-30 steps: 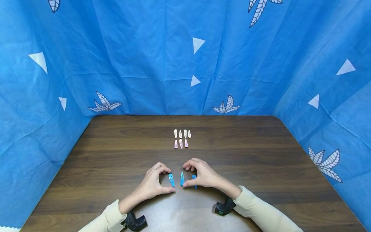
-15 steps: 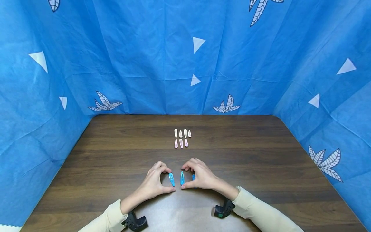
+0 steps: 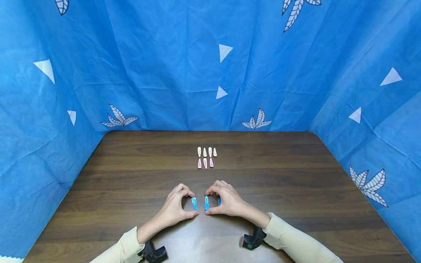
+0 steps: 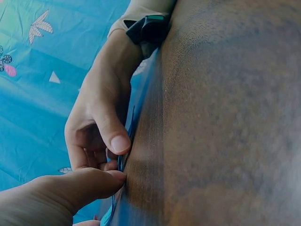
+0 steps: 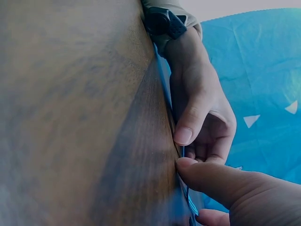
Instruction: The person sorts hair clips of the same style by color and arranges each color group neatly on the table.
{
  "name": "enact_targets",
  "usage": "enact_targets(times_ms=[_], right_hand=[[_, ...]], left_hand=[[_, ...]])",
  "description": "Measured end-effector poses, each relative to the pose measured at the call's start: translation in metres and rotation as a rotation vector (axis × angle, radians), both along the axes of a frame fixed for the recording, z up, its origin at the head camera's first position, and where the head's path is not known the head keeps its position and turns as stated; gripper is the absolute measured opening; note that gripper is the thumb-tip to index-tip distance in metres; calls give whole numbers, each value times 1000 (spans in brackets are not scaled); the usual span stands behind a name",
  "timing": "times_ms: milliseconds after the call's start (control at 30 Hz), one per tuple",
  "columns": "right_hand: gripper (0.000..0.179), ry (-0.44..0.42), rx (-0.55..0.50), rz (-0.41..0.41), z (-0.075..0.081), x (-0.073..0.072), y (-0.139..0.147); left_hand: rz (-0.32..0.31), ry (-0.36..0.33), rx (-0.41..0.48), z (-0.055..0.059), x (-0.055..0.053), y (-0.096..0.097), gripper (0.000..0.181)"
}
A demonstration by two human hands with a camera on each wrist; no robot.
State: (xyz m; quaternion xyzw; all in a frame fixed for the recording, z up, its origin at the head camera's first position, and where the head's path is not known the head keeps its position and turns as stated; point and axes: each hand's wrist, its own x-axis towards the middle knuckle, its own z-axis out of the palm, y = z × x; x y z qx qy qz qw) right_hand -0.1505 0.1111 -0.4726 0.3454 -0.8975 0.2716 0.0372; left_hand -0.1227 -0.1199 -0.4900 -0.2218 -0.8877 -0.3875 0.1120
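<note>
Three blue snap hair clips lie in a row on the brown wooden table. My left hand (image 3: pixel 172 207) holds the left clip (image 3: pixel 194 204) lengthwise, index finger at its far end and thumb at its near end. The middle clip (image 3: pixel 206 203) is held the same way by my right hand (image 3: pixel 229 201). Under the curve of the right hand, the third clip (image 3: pixel 219 201) shows only in part. Both wrist views catch the thumbs low at the tabletop, with the clips seen nearly edge-on: left thumb (image 4: pixel 101 182), right thumb (image 5: pixel 209 176).
Farther back on the table (image 3: pixel 131 175) lies a row of several cream hair clips (image 3: pixel 210 152). Just in front of it are three pink ones (image 3: pixel 205 163). A blue patterned cloth (image 3: pixel 164 65) hangs around the back and sides. Each wrist wears a black camera (image 3: pixel 253 239).
My right hand has shifted slightly left, its finger and thumb coming to the ends of the middle clip. It now covers more of the third clip. The left hand stays nearly still.
</note>
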Motion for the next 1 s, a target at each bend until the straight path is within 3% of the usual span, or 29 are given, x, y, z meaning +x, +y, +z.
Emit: enact_targets(times_ms=[300,533,767,1000], right_hand=[[43,-59,-81,10,2,-4,1],[45,-125,-195,-21,17,-18,6],[47,-165,-271,-27,25,-42,5],[46,-185,-284,-58,21,-63,0]], left_hand=[[-33,6,51,2,-3,-1,44],[-48,-61,147,16,-13,-3,42],[-31,-50,203,35,-39,0,44],[-37,-85,216,37,-68,5,44]])
